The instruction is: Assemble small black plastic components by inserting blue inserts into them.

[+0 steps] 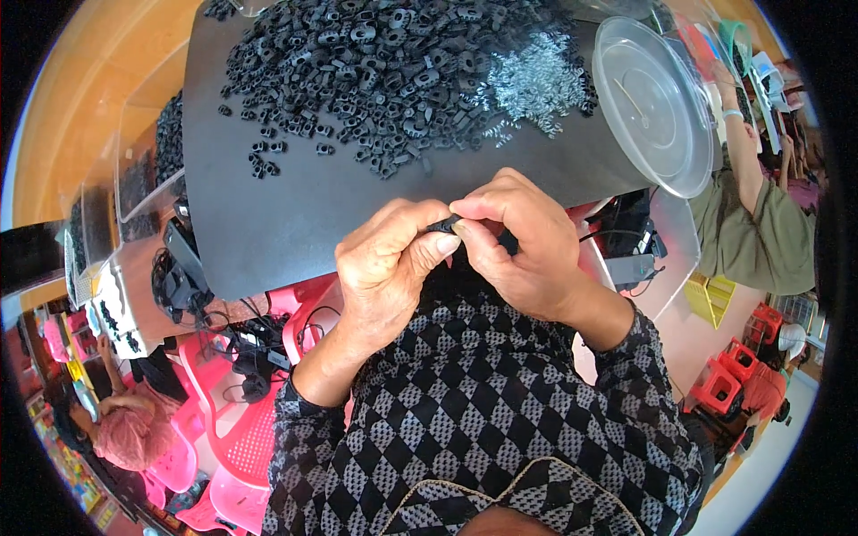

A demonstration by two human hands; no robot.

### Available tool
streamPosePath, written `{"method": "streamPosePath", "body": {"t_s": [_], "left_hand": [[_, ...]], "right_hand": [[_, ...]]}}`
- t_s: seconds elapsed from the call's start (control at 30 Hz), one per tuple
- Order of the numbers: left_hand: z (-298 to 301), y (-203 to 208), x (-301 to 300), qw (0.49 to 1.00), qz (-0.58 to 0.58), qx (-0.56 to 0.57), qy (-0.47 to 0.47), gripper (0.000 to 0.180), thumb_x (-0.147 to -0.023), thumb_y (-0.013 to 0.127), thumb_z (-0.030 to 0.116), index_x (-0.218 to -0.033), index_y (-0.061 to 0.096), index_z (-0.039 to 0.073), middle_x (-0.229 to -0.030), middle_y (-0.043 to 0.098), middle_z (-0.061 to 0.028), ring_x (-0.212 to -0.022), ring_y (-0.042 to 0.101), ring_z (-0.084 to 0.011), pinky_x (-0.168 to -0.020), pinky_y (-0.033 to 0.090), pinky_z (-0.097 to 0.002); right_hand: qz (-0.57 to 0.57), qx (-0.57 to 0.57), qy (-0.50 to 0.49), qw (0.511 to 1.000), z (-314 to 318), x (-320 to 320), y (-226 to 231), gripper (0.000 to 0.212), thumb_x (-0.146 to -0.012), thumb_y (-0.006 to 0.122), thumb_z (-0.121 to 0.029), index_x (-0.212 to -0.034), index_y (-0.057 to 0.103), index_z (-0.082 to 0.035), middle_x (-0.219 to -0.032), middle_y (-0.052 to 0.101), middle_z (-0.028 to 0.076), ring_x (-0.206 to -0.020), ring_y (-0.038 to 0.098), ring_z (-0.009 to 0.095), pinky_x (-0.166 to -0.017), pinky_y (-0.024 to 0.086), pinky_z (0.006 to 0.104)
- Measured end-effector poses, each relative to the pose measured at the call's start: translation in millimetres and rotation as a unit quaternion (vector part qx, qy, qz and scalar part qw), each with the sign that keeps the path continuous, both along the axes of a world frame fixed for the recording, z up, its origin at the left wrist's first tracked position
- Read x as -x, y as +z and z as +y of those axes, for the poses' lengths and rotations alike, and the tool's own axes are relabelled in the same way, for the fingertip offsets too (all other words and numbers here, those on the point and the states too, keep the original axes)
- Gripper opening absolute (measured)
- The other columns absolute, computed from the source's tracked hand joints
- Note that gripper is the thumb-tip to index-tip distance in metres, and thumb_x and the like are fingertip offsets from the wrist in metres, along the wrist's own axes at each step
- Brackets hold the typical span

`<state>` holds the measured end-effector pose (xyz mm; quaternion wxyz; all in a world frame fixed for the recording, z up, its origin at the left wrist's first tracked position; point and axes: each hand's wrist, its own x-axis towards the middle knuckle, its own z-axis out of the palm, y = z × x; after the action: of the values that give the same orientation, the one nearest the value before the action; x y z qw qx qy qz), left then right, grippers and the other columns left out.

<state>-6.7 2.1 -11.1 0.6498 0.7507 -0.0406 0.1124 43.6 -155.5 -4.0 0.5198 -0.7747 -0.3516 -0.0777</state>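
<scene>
Just over the near edge of the dark table (259,214), both my hands meet at one small black plastic part (441,225), which looks like a cord lock piece. My left hand (389,263) pinches it between thumb and forefinger. From the other side, the thumb and forefinger of my right hand (527,237) close on its end. My fingers cover most of the part. Beyond them spreads a big heap of small black plastic cord lock pieces (384,76), some with round holes. Tiny silvery springs (538,82) lie piled at the heap's right side.
A round clear plastic lid or tray (657,134) overlaps the table's right edge. Clear bins (147,183) of black parts stand left. Black cables and adapters (255,353) lie by a pink plastic chair (246,447). People sit at both sides, near red stools (719,389) at right.
</scene>
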Motion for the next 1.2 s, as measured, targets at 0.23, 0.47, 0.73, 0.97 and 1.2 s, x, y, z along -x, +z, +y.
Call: {"method": "streamPosePath", "body": {"t_s": [0.23, 0.47, 0.73, 0.97, 1.2], "left_hand": [[2, -1, 2, 0.999, 0.012, 0.044, -0.009, 0.019, -0.081, 0.071, 0.012, -0.092, 0.065, -0.003, -0.077, 0.062, -0.0062, -0.067, 0.057, -0.0138, -0.062, 0.046, -0.0249], [5, 0, 1, 0.998, 0.042, 0.035, -0.03, 0.018, -0.082, 0.07, 0.011, -0.091, 0.064, -0.003, -0.077, 0.062, -0.006, -0.066, 0.057, -0.0122, -0.06, 0.045, -0.0255], [5, 4, 3, 0.992, 0.055, 0.109, -0.035, 0.016, -0.08, 0.069, 0.003, -0.095, 0.065, -0.004, -0.085, 0.063, -0.0068, -0.071, 0.061, -0.0115, -0.062, 0.049, -0.0228], [2, 2, 2, 0.992, 0.038, 0.114, -0.027, 0.016, -0.08, 0.069, 0.002, -0.095, 0.065, -0.004, -0.086, 0.064, -0.0066, -0.071, 0.061, -0.0112, -0.063, 0.049, -0.0223], [4, 2, 3, 0.999, -0.003, 0.03, -0.024, 0.017, -0.08, 0.07, 0.003, -0.095, 0.066, -0.003, -0.084, 0.063, -0.0061, -0.07, 0.06, -0.0119, -0.062, 0.048, -0.0237]], "right_hand": [[-0.043, -0.016, -0.004, 0.999, 5, 4, -2, 0.024, -0.072, 0.065, 0.01, -0.093, 0.058, 0.001, -0.076, 0.059, 0.011, -0.062, 0.055, 0.025, -0.053, 0.043, 0.0319], [-0.073, 0.013, 0.01, 0.997, 1, 1, 2, 0.026, -0.072, 0.064, 0.01, -0.096, 0.059, 0.001, -0.078, 0.06, 0.011, -0.064, 0.056, 0.021, -0.055, 0.043, 0.029], [0.166, -0.067, -0.033, 0.983, -1, 3, 12, 0.014, -0.075, 0.066, 0.005, -0.088, 0.064, -0.001, -0.074, 0.06, 0.004, -0.063, 0.058, 0.008, -0.055, 0.046, 0.0214], [0.094, -0.033, -0.015, 0.995, 1, 4, 10, 0.021, -0.074, 0.063, 0.01, -0.093, 0.061, 0.002, -0.075, 0.058, 0.006, -0.062, 0.052, 0.011, -0.053, 0.04, 0.0239], [-0.059, -0.018, -0.012, 0.998, 5, 1, 0, 0.028, -0.069, 0.066, 0.012, -0.093, 0.058, 0.0, -0.072, 0.059, 0.008, -0.058, 0.054, 0.02, -0.049, 0.042, 0.0269]]}}
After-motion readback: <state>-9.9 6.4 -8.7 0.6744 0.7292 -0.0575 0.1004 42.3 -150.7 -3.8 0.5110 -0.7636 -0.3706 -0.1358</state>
